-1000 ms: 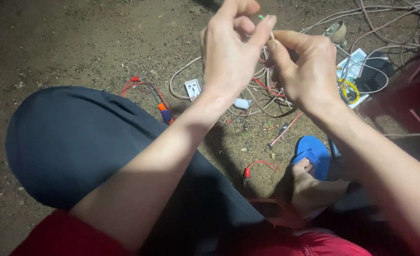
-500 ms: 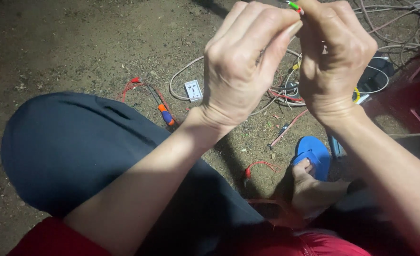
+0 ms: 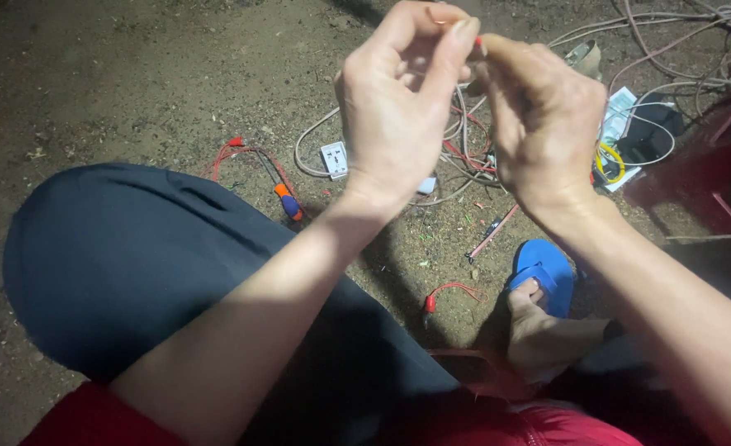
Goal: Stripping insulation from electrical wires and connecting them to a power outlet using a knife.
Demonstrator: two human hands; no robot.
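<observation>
Bare forearms and hands (image 3: 398,124), no sleeves reaching the wrists; a red top (image 3: 76,417) at the lower edge, dark navy trousers (image 3: 134,264), and a blue sandal (image 3: 547,268) on the foot

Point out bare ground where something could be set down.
Bare dirt lies upper left, bordered by the dark knee and the red wire. Crowded: the cable tangle around the white socket, right toward the blue sandal.

Below the pinching hands, tangled cables (image 3: 464,149) and a white socket (image 3: 334,158) clutter the ground; left of them lies bare dirt (image 3: 134,74) (a raised knee (image 3: 134,264) blocks nearer).
</observation>
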